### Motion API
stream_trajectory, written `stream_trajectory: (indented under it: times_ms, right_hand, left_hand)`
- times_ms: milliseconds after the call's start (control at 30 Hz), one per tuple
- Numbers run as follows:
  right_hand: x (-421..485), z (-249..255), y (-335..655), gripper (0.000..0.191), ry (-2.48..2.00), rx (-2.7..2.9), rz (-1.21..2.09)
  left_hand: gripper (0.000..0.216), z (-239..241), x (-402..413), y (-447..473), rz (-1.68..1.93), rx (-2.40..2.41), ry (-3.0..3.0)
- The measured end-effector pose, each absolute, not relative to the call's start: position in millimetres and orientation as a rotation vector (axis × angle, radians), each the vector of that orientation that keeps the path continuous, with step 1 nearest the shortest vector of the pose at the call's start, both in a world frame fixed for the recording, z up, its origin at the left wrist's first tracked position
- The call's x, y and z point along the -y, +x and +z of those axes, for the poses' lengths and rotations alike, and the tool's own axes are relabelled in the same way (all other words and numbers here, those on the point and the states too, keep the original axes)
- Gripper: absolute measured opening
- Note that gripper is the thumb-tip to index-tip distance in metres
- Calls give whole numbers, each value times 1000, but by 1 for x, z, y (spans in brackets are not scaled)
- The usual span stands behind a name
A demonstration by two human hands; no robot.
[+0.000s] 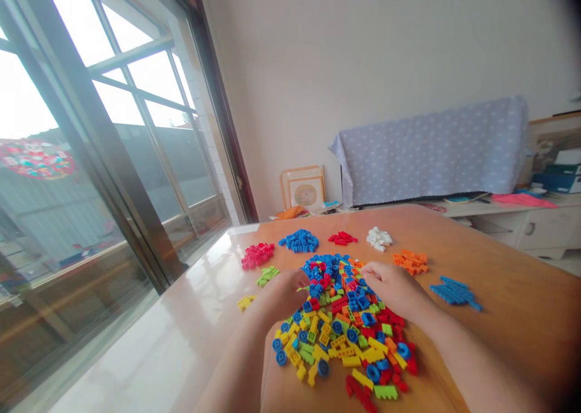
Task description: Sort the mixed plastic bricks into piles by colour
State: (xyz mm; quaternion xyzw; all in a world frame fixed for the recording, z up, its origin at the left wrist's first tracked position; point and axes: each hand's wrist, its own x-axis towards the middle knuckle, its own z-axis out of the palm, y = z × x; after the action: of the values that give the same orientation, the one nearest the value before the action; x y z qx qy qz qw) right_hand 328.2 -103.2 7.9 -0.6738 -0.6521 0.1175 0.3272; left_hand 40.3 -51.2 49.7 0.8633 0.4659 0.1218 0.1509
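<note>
A large mixed pile of toy building bricks [338,340] spreads over the near middle of the table, in yellow, blue, red, green and orange, with round blue wheel-like pieces among them. At the pile's left edge is my left hand [290,287], its fingers curled inward; a small yellow-green bit shows by the fingertips, but whether it is held I cannot tell. Over the pile's right far side, my right hand [384,278] has its fingers pressed together, and anything in them is hidden.
Small sorted heaps ring the pile: pink bricks [257,255], blue bricks [298,241], red bricks [342,238], white bricks [379,238], orange bricks [410,261], long blue pieces [455,292], green bricks [267,275] and yellow bricks [246,303]. A glass window [149,122] stands left of the table [521,316].
</note>
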Motion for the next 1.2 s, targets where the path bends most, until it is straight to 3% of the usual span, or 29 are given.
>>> stream_trajectory:
  times_ms: [267,600,1200]
  right_hand:
    - [103,6,340,29,-1835,1644,322]
    - [106,11,328,33,-1811,1691,348]
    - [96,0,351,24,-1853,1588,422]
  left_hand:
    - [49,27,57,65,269,-1319,2588]
    - [28,24,60,76,360,-1303,2558]
    - [23,14,55,77,441,-1325,2563]
